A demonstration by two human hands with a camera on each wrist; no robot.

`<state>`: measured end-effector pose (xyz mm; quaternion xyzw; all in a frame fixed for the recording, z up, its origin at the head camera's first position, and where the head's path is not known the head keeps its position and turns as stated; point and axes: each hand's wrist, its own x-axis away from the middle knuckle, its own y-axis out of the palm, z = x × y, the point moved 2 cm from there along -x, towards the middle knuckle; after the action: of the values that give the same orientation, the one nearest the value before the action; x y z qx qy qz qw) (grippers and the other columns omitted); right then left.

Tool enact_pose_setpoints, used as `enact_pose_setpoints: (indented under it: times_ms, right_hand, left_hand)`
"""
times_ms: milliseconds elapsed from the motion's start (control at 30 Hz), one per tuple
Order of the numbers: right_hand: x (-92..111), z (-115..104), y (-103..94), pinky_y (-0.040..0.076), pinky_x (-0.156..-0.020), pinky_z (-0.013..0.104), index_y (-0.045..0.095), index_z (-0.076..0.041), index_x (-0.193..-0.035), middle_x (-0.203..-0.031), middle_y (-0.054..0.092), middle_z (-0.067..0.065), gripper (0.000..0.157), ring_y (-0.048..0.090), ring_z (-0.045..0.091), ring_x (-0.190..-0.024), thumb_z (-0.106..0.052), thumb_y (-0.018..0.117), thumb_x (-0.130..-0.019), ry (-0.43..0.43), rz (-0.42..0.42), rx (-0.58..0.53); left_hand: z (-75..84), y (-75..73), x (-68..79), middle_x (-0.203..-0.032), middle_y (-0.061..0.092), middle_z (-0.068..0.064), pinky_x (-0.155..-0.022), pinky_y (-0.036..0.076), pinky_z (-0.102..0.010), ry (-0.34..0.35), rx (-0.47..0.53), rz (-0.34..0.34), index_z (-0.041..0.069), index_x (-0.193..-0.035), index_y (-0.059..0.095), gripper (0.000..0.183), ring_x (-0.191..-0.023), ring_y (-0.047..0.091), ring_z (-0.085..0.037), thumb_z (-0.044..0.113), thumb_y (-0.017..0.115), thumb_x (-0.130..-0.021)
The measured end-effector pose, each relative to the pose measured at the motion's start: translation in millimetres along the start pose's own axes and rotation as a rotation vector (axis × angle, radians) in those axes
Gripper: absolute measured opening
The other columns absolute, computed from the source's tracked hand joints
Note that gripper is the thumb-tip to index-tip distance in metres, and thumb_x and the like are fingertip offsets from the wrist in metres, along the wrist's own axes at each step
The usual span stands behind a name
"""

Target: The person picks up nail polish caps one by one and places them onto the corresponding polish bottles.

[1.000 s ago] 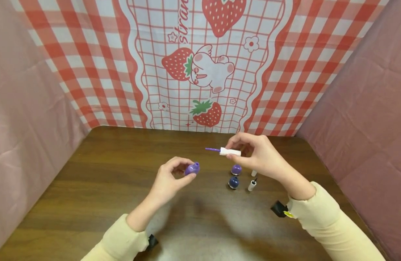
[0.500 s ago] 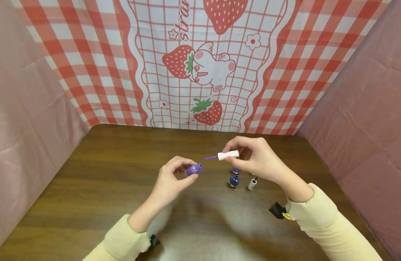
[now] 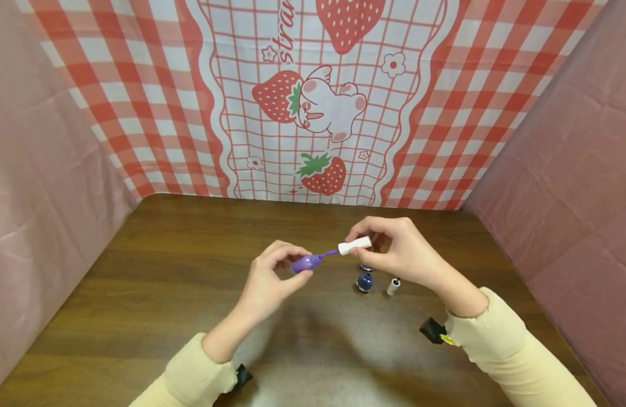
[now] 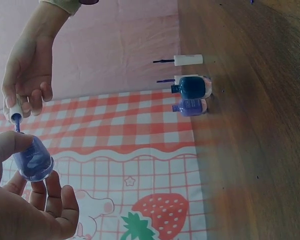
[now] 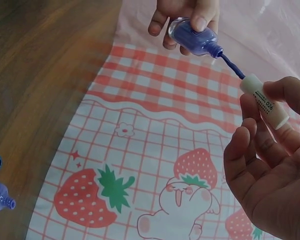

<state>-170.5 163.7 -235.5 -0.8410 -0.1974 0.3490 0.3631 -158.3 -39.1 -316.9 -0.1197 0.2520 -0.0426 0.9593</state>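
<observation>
A purple nail polish bottle (image 3: 306, 263) is pinched between the thumb and fingers of my left hand (image 3: 266, 281), its neck tilted toward the right. My right hand (image 3: 405, 249) holds a white nail polish cap (image 3: 355, 245) by thumb and fingertips. From the cap a purple-coated brush (image 5: 232, 66) reaches into the mouth of the bottle, with part of the stem still showing between them. The right wrist view shows "026" printed on the cap. Both hands are above the table.
On the brown table (image 3: 180, 294) stand an open dark blue bottle (image 3: 365, 282) and a second purple bottle (image 4: 191, 107), partly hidden by my right hand in the head view. A white cap (image 3: 393, 286) stands beside them, brush up. Strawberry-print cloth (image 3: 323, 124) hangs behind.
The right hand has come down and slightly left, bringing the brush tip into the bottle's mouth. My left hand has tilted the bottle further toward the cap.
</observation>
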Motion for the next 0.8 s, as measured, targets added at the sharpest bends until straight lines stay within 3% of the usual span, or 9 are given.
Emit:
enact_pose_setpoints:
  times_ms: [167, 400, 800]
  right_hand:
    - [1.8, 15.1, 4.5, 0.039, -0.042, 0.018, 0.063, -0.015, -0.086, -0.068, 0.059, -0.008, 0.013, 0.045, 0.007, -0.048, -0.010, 0.069, -0.076, -0.011, -0.008, -0.006]
    - [-1.8, 0.1, 3.7, 0.039, -0.042, 0.021, 0.063, -0.007, -0.084, -0.070, 0.060, -0.001, 0.015, 0.045, 0.009, -0.048, -0.001, 0.070, -0.072, -0.012, -0.021, -0.013]
    - [-3.4, 1.0, 10.4, 0.041, -0.043, 0.023, 0.063, -0.006, -0.085, -0.073, 0.062, 0.000, 0.014, 0.046, 0.009, -0.049, -0.002, 0.070, -0.073, -0.025, -0.045, -0.021]
  left_hand:
    - [0.2, 0.1, 0.1, -0.088, 0.060, -0.007, -0.068, 0.048, -0.032, 0.023, 0.002, -0.001, 0.003, -0.092, 0.065, 0.025, -0.077, 0.054, -0.018, -0.001, 0.072, -0.068]
    - [-4.9, 0.8, -0.7, -0.088, 0.061, -0.005, -0.068, 0.048, -0.032, 0.045, -0.002, -0.009, 0.005, -0.092, 0.065, 0.024, -0.077, 0.054, -0.016, 0.002, 0.073, -0.069]
    - [2.3, 1.9, 2.1, -0.087, 0.061, -0.008, -0.067, 0.048, -0.035, 0.033, 0.010, -0.020, 0.002, -0.090, 0.065, 0.022, -0.077, 0.054, -0.020, 0.000, 0.072, -0.069]
